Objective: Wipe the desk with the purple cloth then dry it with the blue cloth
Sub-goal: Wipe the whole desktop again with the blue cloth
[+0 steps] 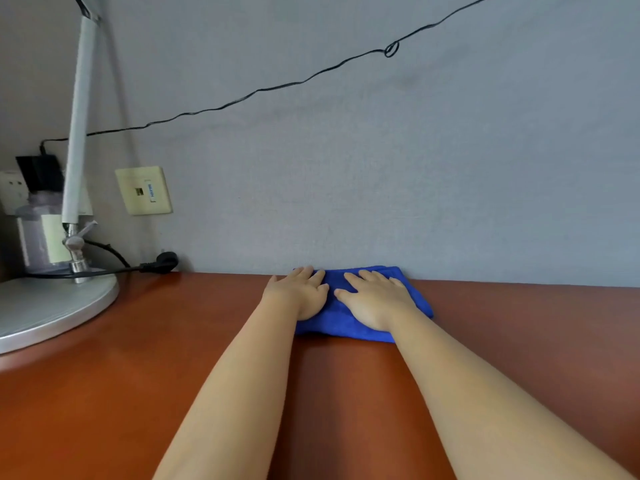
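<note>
Drying stage, by the look of it: both hands are flat on the blue cloth [346, 320], which lies folded at the far edge of the counter [138, 393], right up against the wall [346, 168]. The purple cloth isn't in view, so the wet wipe is prob. done already, but that's a judgement from which cloth is in use, not sth visible. No obvious wet streaks on the counter; the glare and wide-angle lens make that hard to confirm.

Left hand [299, 294]: fingers straight, spread, palm down, pressing the cloth's left end, w/ fingertips reaching the wall line. Right hand [375, 299]: same, flat and spread, pressing the cloth's middle-right. Neither is curled round it or pinching it.

Left to do, as judged: the cloth sits at the back edge only, so most of the counter towards the person and out to both sides likely needs a pass.

Counts:
- blue cloth: 1
- purple cloth: 0 in view
- hands: 2, both on the cloth
- desk lamp [52, 299]: 1, round silver base at far left, well apart from the cloth
- wall plates: 2, one cream [143, 190], one white w/ a black adapter [14, 190]
- black cable [277, 86] strung across the wall: 1
- clear container [38, 233] behind the lamp: 1, contents unclear
</note>
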Available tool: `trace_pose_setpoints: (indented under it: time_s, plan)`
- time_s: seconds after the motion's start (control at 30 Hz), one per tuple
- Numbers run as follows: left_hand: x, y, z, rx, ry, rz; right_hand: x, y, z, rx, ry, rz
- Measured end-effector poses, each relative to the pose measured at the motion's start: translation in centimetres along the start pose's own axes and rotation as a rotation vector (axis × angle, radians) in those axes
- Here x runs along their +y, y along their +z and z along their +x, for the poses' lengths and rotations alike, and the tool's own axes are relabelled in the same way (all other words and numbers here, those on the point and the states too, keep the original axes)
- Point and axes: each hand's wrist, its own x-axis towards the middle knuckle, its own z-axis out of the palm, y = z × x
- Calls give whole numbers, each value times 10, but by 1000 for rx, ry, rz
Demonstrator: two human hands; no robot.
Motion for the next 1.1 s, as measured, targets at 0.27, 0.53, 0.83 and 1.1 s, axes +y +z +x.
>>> trace_pose_setpoints:
  time_s: [0.27, 0.53, 0.83, 1.1]
  plan:
    - [-2, 1, 23, 6, -9, -7, 8, 2, 23, 15, 0, 13]
    - [12, 4, -53, -27, -41, -11, -2, -1, -43, -23, -16, -2]
    - [39, 8, -171, -68, -49, 34, -19, -4, -164, -53, 7, 8]
    - [57, 14, -248, -67, -36, 21, -26, -5, -245, -46, 15, 31]
